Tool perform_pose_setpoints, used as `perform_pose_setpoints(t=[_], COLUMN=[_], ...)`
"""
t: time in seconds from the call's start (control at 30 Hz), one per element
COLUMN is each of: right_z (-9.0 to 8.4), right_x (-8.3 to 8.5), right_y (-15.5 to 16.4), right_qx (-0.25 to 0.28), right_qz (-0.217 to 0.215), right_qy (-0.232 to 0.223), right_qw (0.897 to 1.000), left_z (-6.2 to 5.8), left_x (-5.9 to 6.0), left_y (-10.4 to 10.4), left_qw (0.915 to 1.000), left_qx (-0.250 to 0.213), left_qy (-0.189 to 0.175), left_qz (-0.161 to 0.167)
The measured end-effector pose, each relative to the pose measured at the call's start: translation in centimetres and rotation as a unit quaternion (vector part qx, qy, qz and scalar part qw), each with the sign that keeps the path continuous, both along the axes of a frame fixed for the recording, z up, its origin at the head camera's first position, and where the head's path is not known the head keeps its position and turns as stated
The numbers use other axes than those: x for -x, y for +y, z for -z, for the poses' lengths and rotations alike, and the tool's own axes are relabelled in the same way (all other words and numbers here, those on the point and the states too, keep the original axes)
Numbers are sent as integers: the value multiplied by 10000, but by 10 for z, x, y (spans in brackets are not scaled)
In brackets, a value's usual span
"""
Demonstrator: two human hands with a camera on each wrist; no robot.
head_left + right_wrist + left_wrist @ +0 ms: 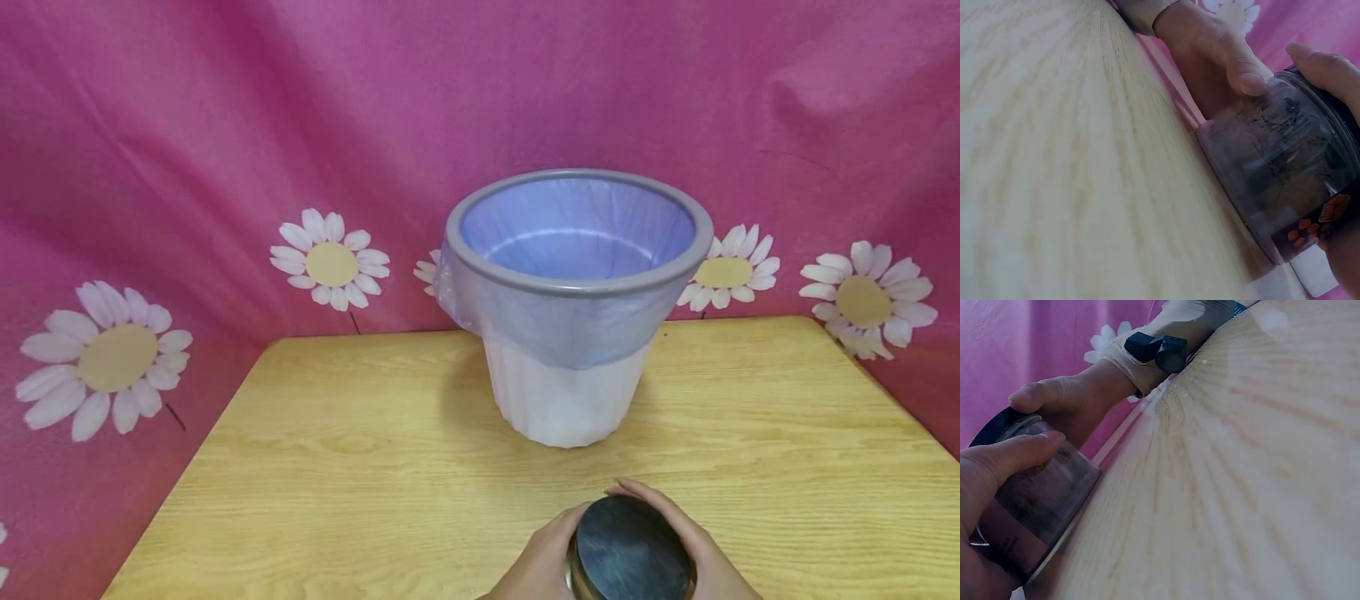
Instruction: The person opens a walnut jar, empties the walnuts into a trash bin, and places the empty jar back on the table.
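Both hands grip a clear plastic jar (1279, 144) with a round black lid (633, 546). My left hand (543, 557) is curled round its left side, and my right hand (697, 537) round its right side. Dark printing and a label with orange pictures (1310, 228) show on the jar's wall in the right wrist view. Its base is right at the wooden tabletop in both wrist views. Beyond the hands stands a white ribbed bin (566, 404), upright, with a grey rim (577, 287) and a translucent bluish bag (577, 212) lining it and folded over the outside.
The wooden table (337, 467) reaches back to a pink cloth (420, 100) printed with white daisies, which also hangs along the left and right sides. A dark wrist camera (1169, 353) is strapped over the right sleeve.
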State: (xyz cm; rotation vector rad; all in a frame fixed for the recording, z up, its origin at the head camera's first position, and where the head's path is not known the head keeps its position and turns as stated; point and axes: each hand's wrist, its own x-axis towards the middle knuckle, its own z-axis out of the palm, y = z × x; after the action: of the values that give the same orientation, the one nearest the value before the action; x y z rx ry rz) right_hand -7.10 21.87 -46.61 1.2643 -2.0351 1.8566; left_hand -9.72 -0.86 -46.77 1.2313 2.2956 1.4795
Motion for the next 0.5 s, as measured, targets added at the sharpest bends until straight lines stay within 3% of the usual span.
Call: perform_pose_setpoints(t=[0.07,0.3,0.5], right_z=[0,-3,-7], right_x=[0,-1,-2], right_y=[-2,-3,-5], right_qx=[51,-22,-87], right_qz=[19,186,358], right_qy=[38,-116,-158], right_qw=[10000,9998,9992], left_z=[0,-1,-2], left_x=[0,-1,-1], left_y=[1,2,1], left_qw=[10000,9961,9943], left_qx=[-76,-519,-602], left_qy=[58,-688,-867], left_qz=[3,175,148])
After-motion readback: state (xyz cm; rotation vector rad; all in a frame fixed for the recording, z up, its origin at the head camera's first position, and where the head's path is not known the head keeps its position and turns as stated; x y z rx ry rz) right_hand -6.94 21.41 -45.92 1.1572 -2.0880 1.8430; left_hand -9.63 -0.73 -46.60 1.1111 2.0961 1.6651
